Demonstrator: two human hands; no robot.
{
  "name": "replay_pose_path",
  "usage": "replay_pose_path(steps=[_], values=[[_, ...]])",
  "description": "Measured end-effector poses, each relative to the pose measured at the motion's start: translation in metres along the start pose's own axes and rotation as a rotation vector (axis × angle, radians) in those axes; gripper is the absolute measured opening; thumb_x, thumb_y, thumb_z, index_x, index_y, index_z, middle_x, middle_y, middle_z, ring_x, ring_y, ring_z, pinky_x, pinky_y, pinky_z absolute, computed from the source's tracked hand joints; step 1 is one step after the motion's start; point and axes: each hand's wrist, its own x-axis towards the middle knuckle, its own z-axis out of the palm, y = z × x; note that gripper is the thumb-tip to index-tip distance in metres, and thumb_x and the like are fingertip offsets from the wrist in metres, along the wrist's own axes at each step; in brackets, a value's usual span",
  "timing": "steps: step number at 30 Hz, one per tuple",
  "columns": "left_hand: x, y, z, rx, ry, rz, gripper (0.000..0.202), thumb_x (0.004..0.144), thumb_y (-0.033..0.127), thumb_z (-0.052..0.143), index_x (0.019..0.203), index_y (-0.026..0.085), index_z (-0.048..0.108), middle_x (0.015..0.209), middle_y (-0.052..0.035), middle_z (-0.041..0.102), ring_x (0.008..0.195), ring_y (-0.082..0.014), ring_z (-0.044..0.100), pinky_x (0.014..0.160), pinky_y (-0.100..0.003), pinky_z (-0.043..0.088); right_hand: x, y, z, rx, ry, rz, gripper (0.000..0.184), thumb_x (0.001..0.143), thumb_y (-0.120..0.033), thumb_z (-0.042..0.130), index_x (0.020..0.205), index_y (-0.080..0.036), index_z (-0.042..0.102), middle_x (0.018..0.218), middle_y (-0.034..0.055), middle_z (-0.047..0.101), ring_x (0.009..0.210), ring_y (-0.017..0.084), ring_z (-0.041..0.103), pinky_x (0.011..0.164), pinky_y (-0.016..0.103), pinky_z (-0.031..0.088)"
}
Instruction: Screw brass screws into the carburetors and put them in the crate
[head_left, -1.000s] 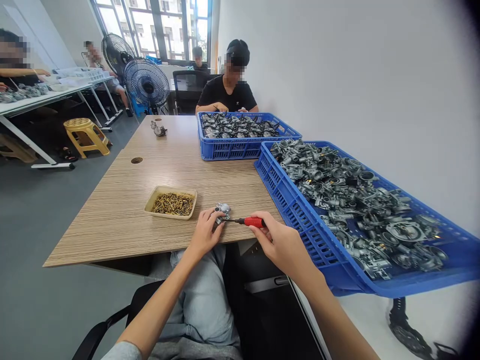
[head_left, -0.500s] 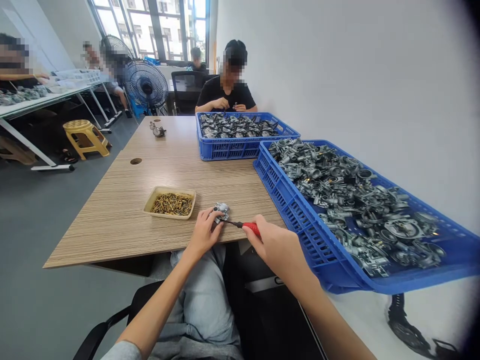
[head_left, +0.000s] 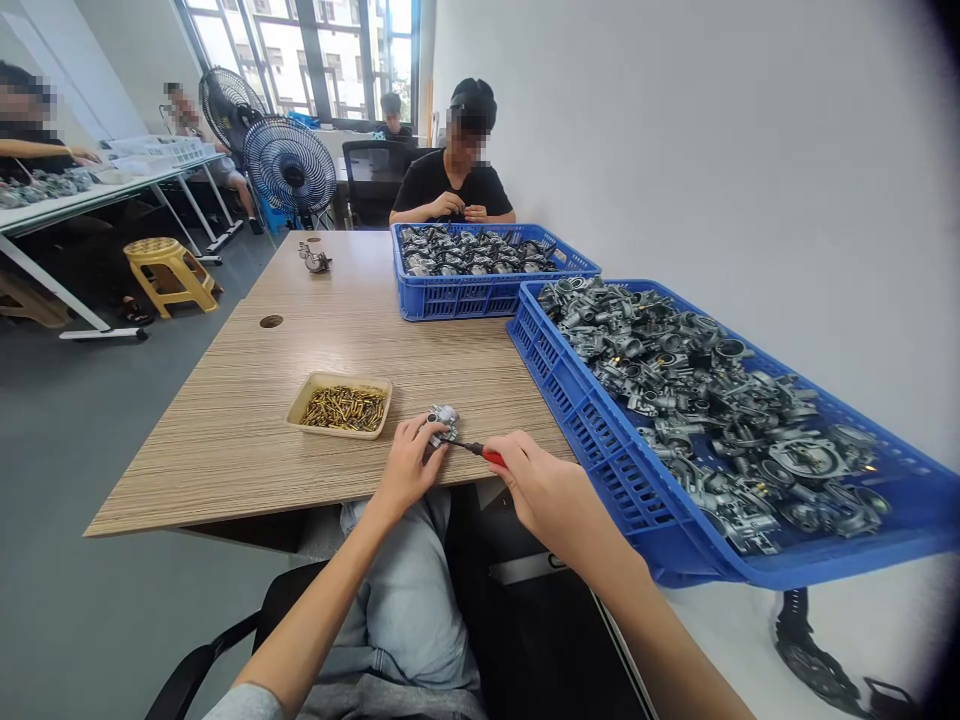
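Observation:
Near the table's front edge, my left hand (head_left: 410,462) is closed on a small silver-grey carburetor body (head_left: 444,415), pressing it to the wood. My right hand (head_left: 541,488) wraps round the red handle of a screwdriver (head_left: 491,456). The dark shaft points left, and its tip meets the near side of the carburetor body by my left fingertips; the exact contact point is hidden. Just left of my left hand stands a cream tray (head_left: 298,412) full of small brass pieces (head_left: 343,408), which look like jets or screws.
To my right a blue crate (head_left: 615,480) holds many loose carburetor bodies (head_left: 675,370). Behind it, another blue crate (head_left: 465,300) holds dark-and-silver assemblies. One metal part (head_left: 316,262) lies farther back on the table (head_left: 225,420). A co-worker (head_left: 454,185) sits opposite; fans (head_left: 291,170) stand beyond.
My right hand has turned and shifted its grip over the screwdriver handle, covering more of the red. My left hand and the carburetor body stay in place. The co-worker's hands have come closer together.

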Motion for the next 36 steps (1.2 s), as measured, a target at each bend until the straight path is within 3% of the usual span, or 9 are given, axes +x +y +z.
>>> replay_pose_path(steps=[32, 36], values=[[-0.0005, 0.0005, 0.0005, -0.001, -0.003, -0.007, 0.027, 0.096, 0.023, 0.06, 0.123, 0.027, 0.06, 0.135, -0.0085, 0.059, 0.126, -0.026, 0.051, 0.11, -0.046, 0.044, -0.0009, 0.0008, 0.0016, 0.055, 0.015, 0.012, 0.022, 0.101, -0.011, 0.043, 0.115, -0.023, 0.056, 0.108, 0.005, 0.069, 0.088, 0.017, 0.07, 0.063, 0.026, 0.046], [-0.0005, 0.0002, 0.0006, 0.0, -0.005, -0.011, 0.027, 0.096, 0.022, 0.061, 0.123, 0.026, 0.06, 0.136, -0.0082, 0.058, 0.126, -0.0258, 0.051, 0.11, -0.045, 0.044, -0.0013, 0.0006, 0.0018, 0.051, 0.03, 0.017, 0.019, 0.104, -0.016, 0.042, 0.115, -0.023, 0.056, 0.107, 0.005, 0.07, 0.088, 0.018, 0.071, 0.064, 0.026, 0.046]])
